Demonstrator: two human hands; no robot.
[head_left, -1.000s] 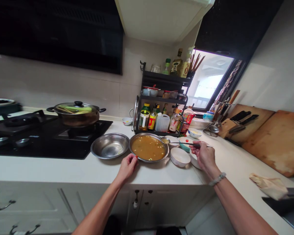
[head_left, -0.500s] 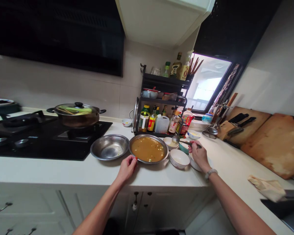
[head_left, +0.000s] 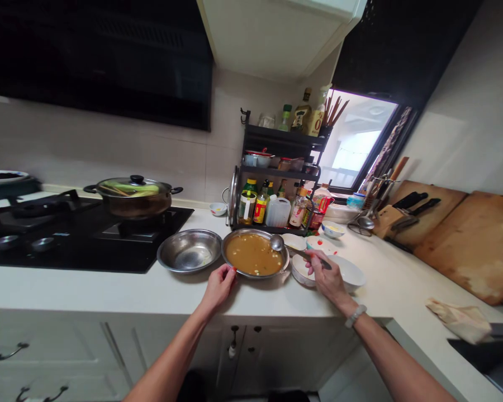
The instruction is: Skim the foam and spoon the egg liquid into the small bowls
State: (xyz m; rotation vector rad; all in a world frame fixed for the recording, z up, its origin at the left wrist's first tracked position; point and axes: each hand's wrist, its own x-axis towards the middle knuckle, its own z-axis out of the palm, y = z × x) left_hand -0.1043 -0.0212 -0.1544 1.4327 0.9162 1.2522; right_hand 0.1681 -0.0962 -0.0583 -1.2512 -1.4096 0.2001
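Note:
My left hand [head_left: 220,286] pinches the near rim of a metal basin [head_left: 237,272] that holds brown liquid with pale bits floating in it. In my right hand [head_left: 327,279] is a ladle [head_left: 277,243], its bowl over the right edge of that basin. Whether the ladle carries liquid I cannot tell. Under and around my right hand stand a white bowl [head_left: 298,269] at the basin's right, a larger white bowl [head_left: 352,274], and two more bowls behind. Touching the basin on its left is a second metal basin [head_left: 188,251] with a little moisture inside.
A lidded pot [head_left: 136,204] sits on the black gas stove [head_left: 67,257] at left. Behind the basins, a black rack [head_left: 276,168] holds several bottles. Cutting boards [head_left: 469,245] and a knife block [head_left: 388,220] lean at right. A cloth [head_left: 459,319] lies near the sink.
My right hand has moved left with the ladle, from over the bowls to the basin's right edge. My left hand stays on the rim.

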